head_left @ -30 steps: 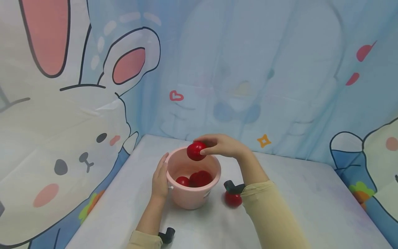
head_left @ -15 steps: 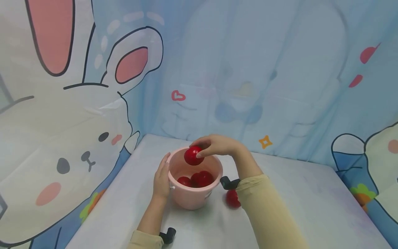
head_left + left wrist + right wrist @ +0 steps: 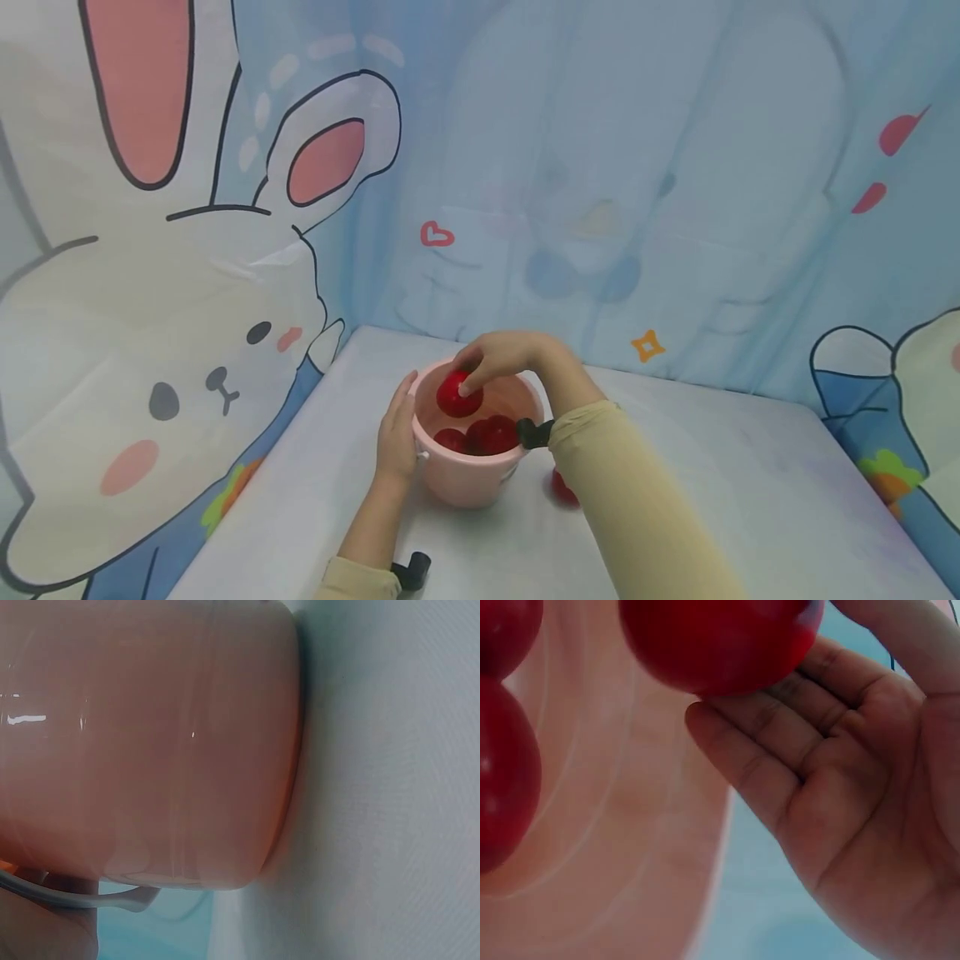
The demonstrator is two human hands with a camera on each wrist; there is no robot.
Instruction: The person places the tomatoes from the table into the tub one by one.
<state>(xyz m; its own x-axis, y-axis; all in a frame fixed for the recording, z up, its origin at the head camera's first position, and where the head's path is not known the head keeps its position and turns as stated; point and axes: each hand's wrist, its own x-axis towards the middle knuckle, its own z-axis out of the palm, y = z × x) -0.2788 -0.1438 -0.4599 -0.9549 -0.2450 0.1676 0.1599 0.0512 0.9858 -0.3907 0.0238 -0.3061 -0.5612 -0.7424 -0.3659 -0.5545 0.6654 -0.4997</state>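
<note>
A pink bucket [image 3: 459, 485] stands upright on the table. My left hand [image 3: 396, 437] rests against its left side, fingers extended along the outer wall near the rim. Between thumb and fingers my right hand [image 3: 504, 353] pinches a glossy red round object [image 3: 457, 397], held just inside the bucket's mouth. Several similar red round objects [image 3: 497, 434] lie at the bottom; the right wrist view shows two of these red objects [image 3: 502, 780] beside the held one. Another red round object [image 3: 564, 490] sits on the table right of the bucket, partly hidden by my right sleeve.
The white table [image 3: 697, 467] meets a light blue curtain [image 3: 570, 167] with cartoon rabbit prints behind it. A pale bucket handle [image 3: 75, 898] hangs by the bucket wall in the left wrist view. Black wrist mounts [image 3: 412, 572] are strapped at both wrists.
My right hand has moved left and down with the red round object, from above the rim into the bucket's mouth. My left hand stays against the bucket.
</note>
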